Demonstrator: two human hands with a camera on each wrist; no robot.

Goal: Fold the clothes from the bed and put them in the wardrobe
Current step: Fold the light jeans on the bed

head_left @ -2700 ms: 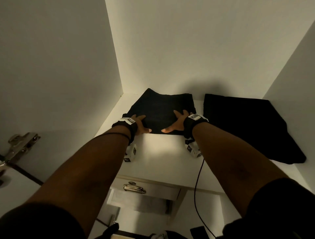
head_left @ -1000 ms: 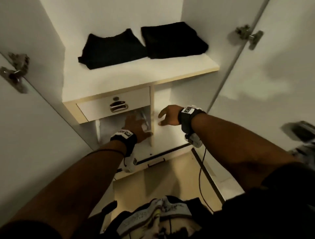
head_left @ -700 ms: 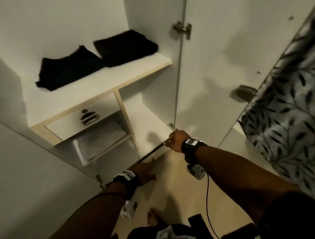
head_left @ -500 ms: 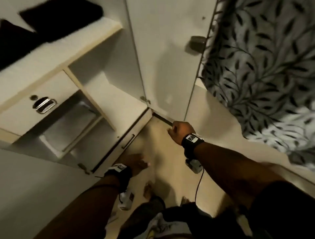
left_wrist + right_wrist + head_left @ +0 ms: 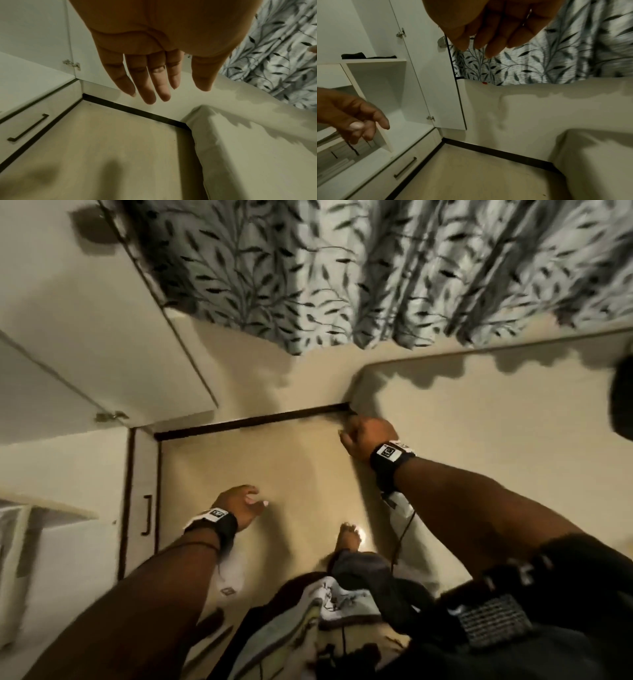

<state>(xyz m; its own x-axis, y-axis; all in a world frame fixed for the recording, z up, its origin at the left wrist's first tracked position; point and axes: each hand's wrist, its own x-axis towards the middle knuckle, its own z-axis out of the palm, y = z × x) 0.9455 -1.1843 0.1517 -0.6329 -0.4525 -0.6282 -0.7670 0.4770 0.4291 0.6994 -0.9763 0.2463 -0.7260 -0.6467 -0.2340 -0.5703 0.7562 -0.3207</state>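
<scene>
Both hands are empty and hang over the floor between wardrobe and bed. My left hand [image 5: 251,501] is lower left, its fingers straight and spread in the left wrist view [image 5: 161,93]. My right hand [image 5: 347,436] is near the bed's corner, its fingers loosely curled around nothing [image 5: 486,44]. In the right wrist view two folded black garments [image 5: 353,55] lie on a shelf of the white wardrobe [image 5: 375,88]. The bed [image 5: 496,460] with its pale sheet fills the right side. A dark shape [image 5: 623,405] shows at the bed's right edge, too cut off to identify.
The wardrobe's open door [image 5: 435,81] stands between shelf and wall. Below the shelves is a drawer with a dark bar handle [image 5: 405,167]. A leaf-patterned curtain [image 5: 376,268] hangs above the bed. My bare foot [image 5: 347,537] is on the beige floor [image 5: 274,460].
My hands left the folded black garment on the shelf and dropped, empty. The view swung down and right, from the wardrobe shelf to the floor and the bed's corner.
</scene>
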